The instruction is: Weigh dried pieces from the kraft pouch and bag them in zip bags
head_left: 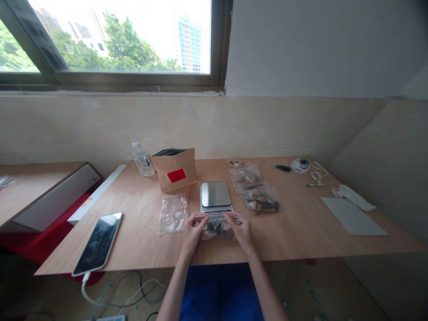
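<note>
Clear plastic zip bag (216,229) with a red-striped seal, packed with dark and brown lumps, sits at the near edge of the pale wooden tabletop (294,234), low in the middle of the frame. The left grip (194,234) and the right grip (241,231) are both closed on its sealed edge, pinching either end; whether the bag touches the wood cannot be told. Just beyond it stands a silver digital scale (216,194) with a steel platform. A crumpled clear plastic bag (173,214) lies to the left of the scale, and three filled zip bags (259,199) overlap in a row to its right. Behind, a brown kraft paper bag (174,171) with a red label stands beside a clear water bottle (142,159). At lower left lies a black smartphone (97,244) with a white cable (83,285). At right lie a green-handled screwdriver (279,167), a round white device (300,165), and a white paper sheet (352,216).
</note>
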A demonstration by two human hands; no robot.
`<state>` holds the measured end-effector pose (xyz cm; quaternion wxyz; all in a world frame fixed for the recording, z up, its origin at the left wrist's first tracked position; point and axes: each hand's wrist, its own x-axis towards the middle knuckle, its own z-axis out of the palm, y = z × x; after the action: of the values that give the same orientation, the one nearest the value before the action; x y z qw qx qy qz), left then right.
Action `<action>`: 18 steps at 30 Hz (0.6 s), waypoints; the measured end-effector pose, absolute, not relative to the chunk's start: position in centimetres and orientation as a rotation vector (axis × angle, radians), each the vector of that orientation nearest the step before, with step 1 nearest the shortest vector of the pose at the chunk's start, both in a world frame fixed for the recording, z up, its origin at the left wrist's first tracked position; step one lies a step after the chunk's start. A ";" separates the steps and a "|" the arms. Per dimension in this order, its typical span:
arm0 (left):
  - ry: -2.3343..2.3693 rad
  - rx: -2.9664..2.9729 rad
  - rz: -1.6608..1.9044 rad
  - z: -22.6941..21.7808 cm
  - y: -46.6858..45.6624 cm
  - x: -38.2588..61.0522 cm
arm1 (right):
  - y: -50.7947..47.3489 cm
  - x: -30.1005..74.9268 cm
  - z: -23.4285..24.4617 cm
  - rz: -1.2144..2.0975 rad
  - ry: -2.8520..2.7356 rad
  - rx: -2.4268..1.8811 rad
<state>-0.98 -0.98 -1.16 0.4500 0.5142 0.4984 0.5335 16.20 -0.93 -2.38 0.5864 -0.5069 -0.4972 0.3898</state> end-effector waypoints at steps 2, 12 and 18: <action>1.249 1.291 1.338 -1.2 -0.9 -1.0 | -1.0 16.1 -2.3 0.882 -1.177 -1.182; 1.154 1.236 1.338 -1.1 -0.9 -0.8 | -1.0 15.7 -2.3 0.924 -1.174 -1.156; 1.144 1.266 1.255 -0.9 -0.9 -0.8 | -1.2 15.7 -1.8 1.047 -1.186 -1.134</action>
<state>-0.77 -0.91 -0.92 0.4896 0.5213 0.4710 0.5164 15.69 -1.16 -1.80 0.5625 -0.4817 -0.5038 0.4447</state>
